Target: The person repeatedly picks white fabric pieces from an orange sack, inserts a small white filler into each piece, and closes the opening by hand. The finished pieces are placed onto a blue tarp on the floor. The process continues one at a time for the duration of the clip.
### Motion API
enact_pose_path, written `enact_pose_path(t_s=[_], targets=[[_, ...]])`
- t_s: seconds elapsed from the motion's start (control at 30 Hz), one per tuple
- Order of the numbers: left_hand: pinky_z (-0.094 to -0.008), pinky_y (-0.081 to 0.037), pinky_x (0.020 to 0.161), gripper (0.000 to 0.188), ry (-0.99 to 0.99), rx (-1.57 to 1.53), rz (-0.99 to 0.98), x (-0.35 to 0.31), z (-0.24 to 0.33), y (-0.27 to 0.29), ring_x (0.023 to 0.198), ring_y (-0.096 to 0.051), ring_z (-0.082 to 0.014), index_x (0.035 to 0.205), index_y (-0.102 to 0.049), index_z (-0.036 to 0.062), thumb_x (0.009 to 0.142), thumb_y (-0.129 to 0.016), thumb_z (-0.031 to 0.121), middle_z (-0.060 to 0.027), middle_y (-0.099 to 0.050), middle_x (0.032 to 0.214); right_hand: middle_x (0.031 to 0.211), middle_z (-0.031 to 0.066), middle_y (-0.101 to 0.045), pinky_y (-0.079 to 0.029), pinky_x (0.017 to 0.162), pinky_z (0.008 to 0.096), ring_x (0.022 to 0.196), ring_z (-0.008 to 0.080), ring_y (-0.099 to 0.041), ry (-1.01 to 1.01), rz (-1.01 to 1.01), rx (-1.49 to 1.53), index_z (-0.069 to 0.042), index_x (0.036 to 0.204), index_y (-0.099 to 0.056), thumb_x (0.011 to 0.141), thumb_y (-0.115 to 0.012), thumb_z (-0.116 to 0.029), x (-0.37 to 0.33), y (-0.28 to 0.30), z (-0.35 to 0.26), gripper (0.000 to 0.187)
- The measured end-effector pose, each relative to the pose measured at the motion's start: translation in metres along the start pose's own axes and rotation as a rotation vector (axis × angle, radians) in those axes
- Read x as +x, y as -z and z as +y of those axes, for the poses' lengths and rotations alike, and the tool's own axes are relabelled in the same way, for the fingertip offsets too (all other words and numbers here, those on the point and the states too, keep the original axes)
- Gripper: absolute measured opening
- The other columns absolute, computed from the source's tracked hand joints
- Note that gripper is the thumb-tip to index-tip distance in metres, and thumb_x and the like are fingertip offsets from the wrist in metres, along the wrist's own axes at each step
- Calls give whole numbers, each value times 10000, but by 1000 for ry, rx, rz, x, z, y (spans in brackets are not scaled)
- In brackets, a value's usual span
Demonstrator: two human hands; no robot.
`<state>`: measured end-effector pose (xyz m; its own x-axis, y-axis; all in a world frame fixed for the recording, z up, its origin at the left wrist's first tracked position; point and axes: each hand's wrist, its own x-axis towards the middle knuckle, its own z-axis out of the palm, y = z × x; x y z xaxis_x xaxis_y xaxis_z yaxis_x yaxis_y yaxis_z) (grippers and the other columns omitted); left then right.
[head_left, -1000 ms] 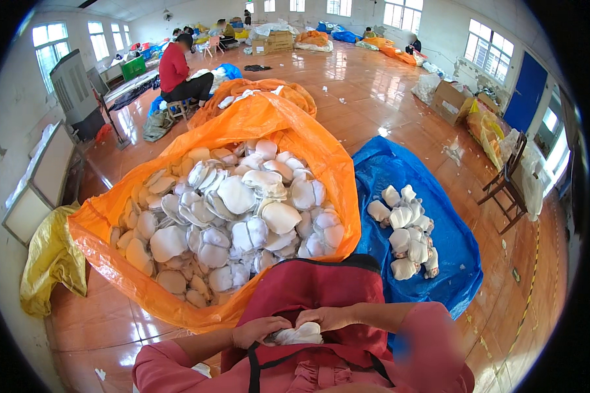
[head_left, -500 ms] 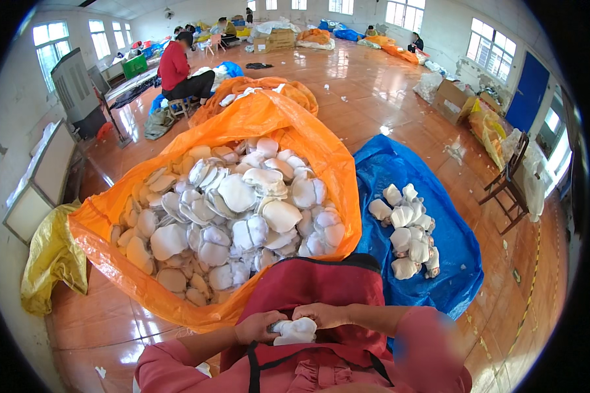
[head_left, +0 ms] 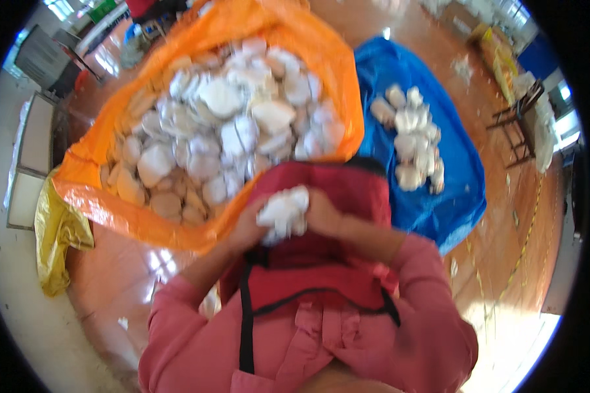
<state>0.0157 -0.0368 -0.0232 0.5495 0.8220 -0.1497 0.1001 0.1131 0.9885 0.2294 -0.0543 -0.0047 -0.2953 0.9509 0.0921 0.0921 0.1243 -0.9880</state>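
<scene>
Over my lap, my left hand (head_left: 246, 226) and my right hand (head_left: 322, 213) are closed on a crumpled white fabric piece (head_left: 284, 213) held between them. Blur hides its exact kind. Ahead of my knees lies a spread orange sack (head_left: 137, 230), heaped with flat, rounded white fabric pieces (head_left: 221, 95). To its right, several plump, bunched white pieces (head_left: 413, 139) lie in a group on a blue sack (head_left: 453, 167). A dark red apron (head_left: 334, 180) covers my lap under both hands.
A yellow sack (head_left: 59, 236) lies on the tiled floor at the left, beside a pale board (head_left: 33, 150). A wooden chair (head_left: 519, 124) stands at the right. At the upper left, part of another person in red (head_left: 141, 6) shows near a grey cabinet (head_left: 39, 56).
The view has tipped downward, so the sacks sit higher in the picture. My hands have lifted the white fabric piece and turned it; it now looks more spread out between them.
</scene>
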Motion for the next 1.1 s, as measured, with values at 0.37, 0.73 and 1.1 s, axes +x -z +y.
enact_pose_path(t_s=[0.37,0.73,1.1], targets=[[-343,-564,762,275,342,-813,217,27,33,-20,906,-668,-211,1197,-571,9,990,-496,174,-114,-664,1094,1065,65,-680,-517,828,300,933,156,-646,-474,294,606,-24,1110,-656,923,-528,-42,25,6,14,227],[-400,-574,847,312,356,-1138,245,43,11,-16,992,-663,-251,1228,-551,-6,995,-434,165,-142,-651,1138,886,15,-642,-522,726,290,762,138,-603,-529,204,974,-79,1032,-636,951,-522,-133,22,4,30,150],[-446,-589,715,334,474,-1336,285,46,16,-13,888,-662,-309,1172,-574,60,968,-439,287,-133,-651,1076,1044,36,-629,-494,851,307,922,132,-606,-314,99,928,-20,1133,-577,864,-685,-103,18,3,5,301]])
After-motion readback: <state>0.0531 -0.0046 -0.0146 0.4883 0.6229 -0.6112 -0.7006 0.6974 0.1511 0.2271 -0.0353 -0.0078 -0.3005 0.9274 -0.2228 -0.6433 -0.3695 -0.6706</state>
